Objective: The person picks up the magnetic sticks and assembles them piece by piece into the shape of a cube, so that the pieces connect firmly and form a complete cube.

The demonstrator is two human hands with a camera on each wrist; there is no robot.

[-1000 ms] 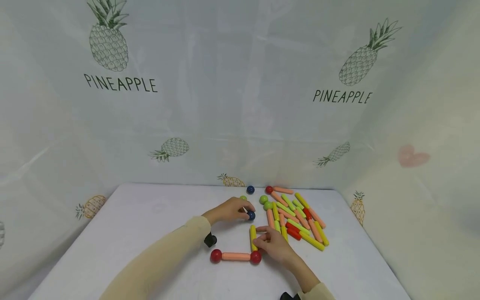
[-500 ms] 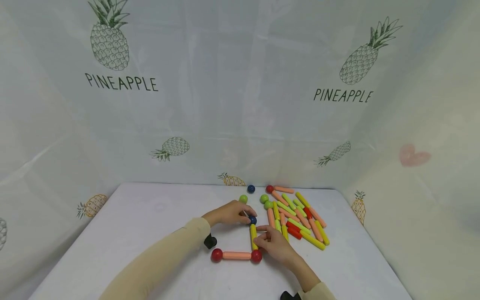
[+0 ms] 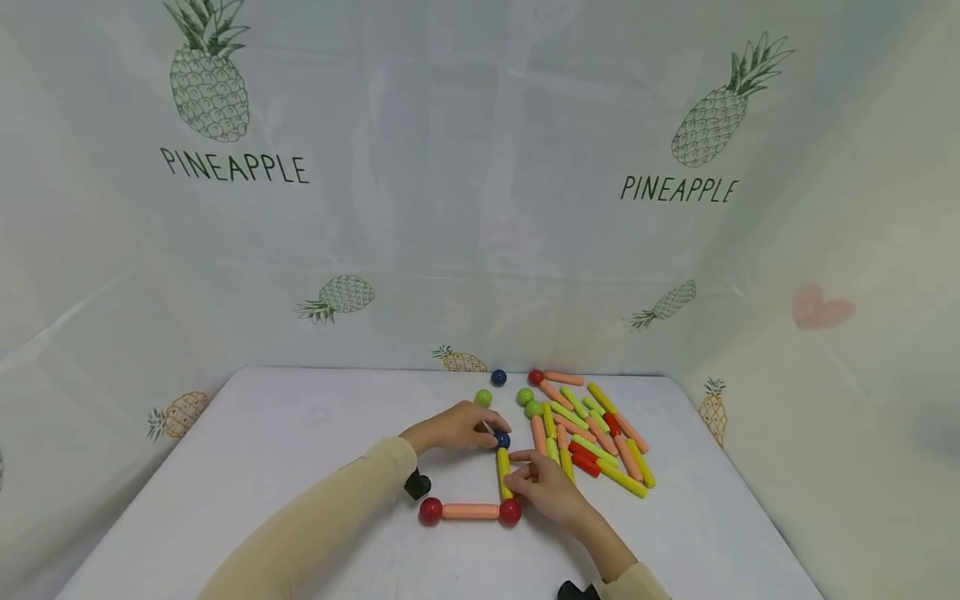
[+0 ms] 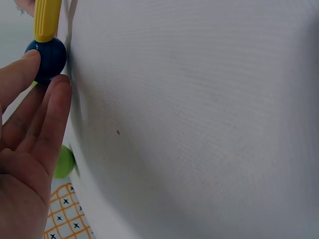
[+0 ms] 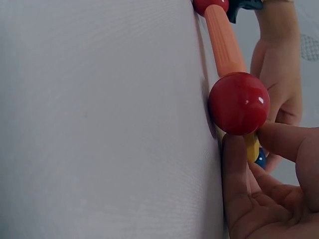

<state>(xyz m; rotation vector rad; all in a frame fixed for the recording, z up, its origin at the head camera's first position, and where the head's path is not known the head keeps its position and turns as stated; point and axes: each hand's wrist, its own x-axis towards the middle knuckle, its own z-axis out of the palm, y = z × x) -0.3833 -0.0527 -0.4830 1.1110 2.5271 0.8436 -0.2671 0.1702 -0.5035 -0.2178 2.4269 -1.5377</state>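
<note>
My left hand (image 3: 463, 425) pinches a dark blue ball (image 4: 52, 59) between thumb and fingers, at the far end of a yellow ribbed rod (image 3: 504, 473). In the left wrist view the rod's end meets the ball. My right hand (image 3: 547, 487) grips the yellow rod near its close end, where it meets a red ball (image 5: 239, 103). From that ball an orange rod (image 3: 470, 511) runs left to a second red ball (image 3: 431, 511). Together they form an L-shaped chain lying on the white table.
To the right lies a spread of loose yellow, orange, red and lime rods (image 3: 600, 433). Green balls (image 3: 526, 397), another blue ball (image 3: 498, 377) and a red ball (image 3: 536, 377) sit toward the back. A pineapple-print curtain (image 3: 465, 208) hangs behind the white table (image 3: 315, 433).
My left hand has brought the blue ball toward me, from apart to against the yellow rod's far end. My right hand keeps its grip on the rod.
</note>
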